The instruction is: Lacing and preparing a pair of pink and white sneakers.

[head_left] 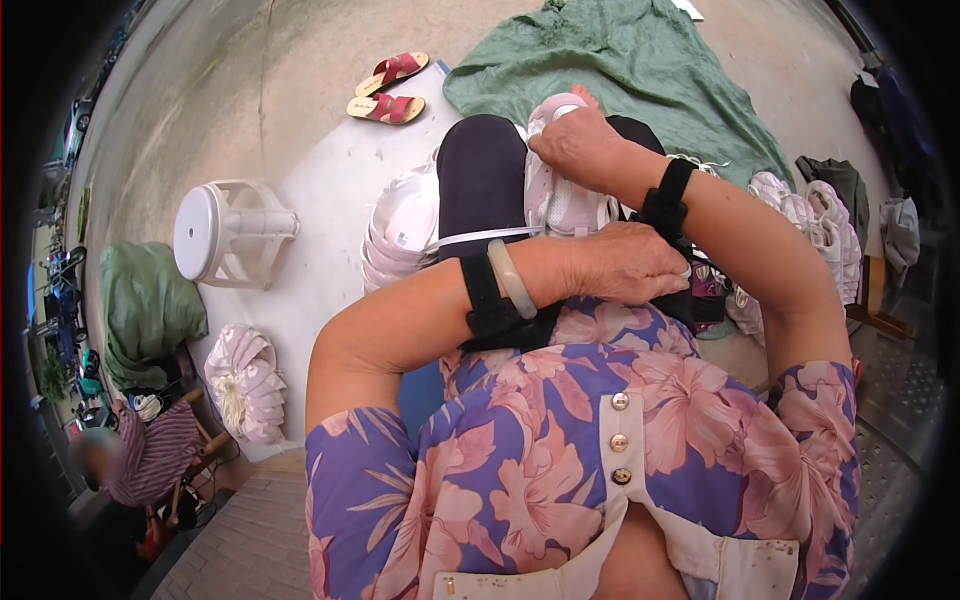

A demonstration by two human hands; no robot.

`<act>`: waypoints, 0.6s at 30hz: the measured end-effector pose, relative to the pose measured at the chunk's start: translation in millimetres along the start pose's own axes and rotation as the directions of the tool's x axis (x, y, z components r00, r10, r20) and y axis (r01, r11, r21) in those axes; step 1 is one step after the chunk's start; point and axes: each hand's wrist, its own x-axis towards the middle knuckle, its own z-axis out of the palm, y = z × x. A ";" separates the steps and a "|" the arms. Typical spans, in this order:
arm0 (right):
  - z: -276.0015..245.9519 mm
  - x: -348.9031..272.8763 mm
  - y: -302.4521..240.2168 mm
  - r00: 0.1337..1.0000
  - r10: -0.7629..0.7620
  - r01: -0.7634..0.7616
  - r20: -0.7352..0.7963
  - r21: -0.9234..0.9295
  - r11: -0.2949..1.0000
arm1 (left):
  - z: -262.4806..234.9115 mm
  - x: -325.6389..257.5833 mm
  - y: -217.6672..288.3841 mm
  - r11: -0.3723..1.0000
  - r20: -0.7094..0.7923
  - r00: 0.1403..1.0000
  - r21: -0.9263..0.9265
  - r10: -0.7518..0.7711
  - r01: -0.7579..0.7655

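Note:
A pale pink and white shoe lies between my black-clad knees. My right hand is closed around its far end, the fingers mostly hidden behind the knuckles. My left hand reaches across my lap to the right, nearer to me than the shoe. Its fingers are pressed together, and what they hold, if anything, is too small to make out. A thin white strip crosses my left thigh. Beside that leg sits a stack of white and pink shoe pieces.
More pale shoes are bundled at the right. Left stand a white plastic stool and another pink-white bundle. Green cloth spreads ahead, near red sandals. A person in a striped top is at lower left.

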 end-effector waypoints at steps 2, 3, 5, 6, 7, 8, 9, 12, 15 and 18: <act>-9.8 7.2 -7.1 0.991 -0.112 0.121 0.068 -0.138 0.983 | 0.5 -0.9 -1.1 1.000 -0.031 0.999 -0.014 -0.021 0.020; -11.6 7.8 -8.2 0.968 -0.202 0.237 0.151 -0.269 0.934 | 0.2 -0.9 -0.6 1.000 -0.029 0.999 -0.018 -0.019 0.019; -14.7 9.9 -7.3 0.962 -0.193 0.245 0.193 -0.299 0.922 | -0.3 -1.9 0.3 1.000 -0.038 0.999 -0.001 -0.020 0.020; -14.8 11.7 -5.5 0.955 -0.185 0.256 0.231 -0.334 0.907 | -0.7 -2.9 0.8 1.000 -0.038 0.999 -0.003 -0.021 0.021; -4.7 11.8 1.5 0.956 -0.181 0.253 0.231 -0.334 0.908 | -1.1 -2.5 1.3 1.000 -0.036 0.999 0.020 0.001 -0.001; 8.5 10.4 9.8 0.993 -0.061 0.078 0.104 -0.170 0.982 | -1.6 -2.0 1.9 0.999 -0.033 0.999 0.044 0.024 -0.022; 12.0 8.6 13.7 0.997 0.079 -0.079 0.002 0.019 0.997 | -2.5 -2.5 2.5 0.999 -0.035 0.999 0.042 0.024 -0.023; 15.6 -3.3 29.4 0.852 0.524 -0.477 0.014 0.435 0.764 | -5.0 -3.8 3.9 0.999 -0.037 0.999 0.044 0.003 -0.001; 15.6 -9.2 17.7 0.869 0.494 -0.438 -0.042 0.402 0.804 | -6.6 -4.5 3.4 0.999 -0.079 0.996 0.031 0.044 -0.042; 11.8 -1.2 8.1 0.935 0.354 -0.339 -0.023 0.239 0.910 | -5.6 -2.9 3.9 0.997 -0.084 0.995 0.066 0.049 -0.044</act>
